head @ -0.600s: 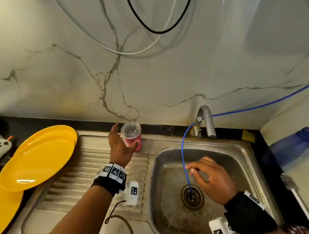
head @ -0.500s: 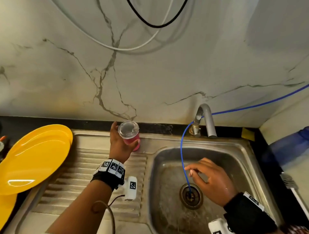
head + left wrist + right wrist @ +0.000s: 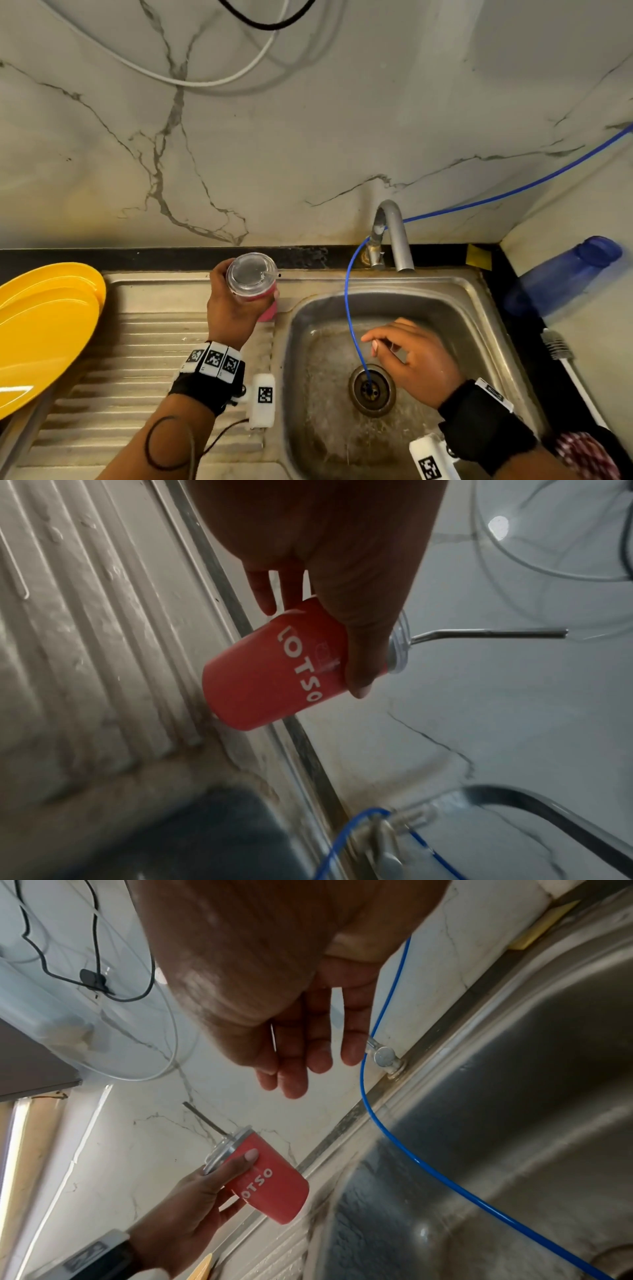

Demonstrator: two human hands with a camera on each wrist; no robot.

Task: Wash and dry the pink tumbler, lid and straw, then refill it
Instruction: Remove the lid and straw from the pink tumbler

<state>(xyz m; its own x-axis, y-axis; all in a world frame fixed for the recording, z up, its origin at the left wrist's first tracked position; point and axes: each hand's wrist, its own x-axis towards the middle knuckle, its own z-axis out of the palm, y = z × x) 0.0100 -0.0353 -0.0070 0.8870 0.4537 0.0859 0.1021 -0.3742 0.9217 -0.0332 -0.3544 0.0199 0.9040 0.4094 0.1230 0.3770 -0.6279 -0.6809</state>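
Observation:
My left hand (image 3: 236, 305) grips the pink tumbler (image 3: 267, 310) (image 3: 270, 669) (image 3: 274, 1191) around its side, lifted just above the drainboard by the back rim of the sink. A clear lid (image 3: 251, 272) (image 3: 399, 653) sits on it, and a metal straw (image 3: 486, 634) (image 3: 202, 1119) sticks out through the lid. White letters run down the tumbler. My right hand (image 3: 407, 353) (image 3: 301, 1053) hovers over the sink basin (image 3: 472, 329) with relaxed fingers, holding nothing, close to the thin blue tube (image 3: 349, 318) (image 3: 394, 1137).
A grey tap (image 3: 394, 233) stands at the back rim of the sink. The blue tube runs from the wall into the drain (image 3: 371, 390). Yellow plates (image 3: 44, 325) lie at the left. A blue bottle (image 3: 561, 274) lies at the right, a brush (image 3: 558, 349) beside it.
The left hand has lifted the tumbler a little and tilted it toward the sink. The right hand stays over the basin, almost unmoved.

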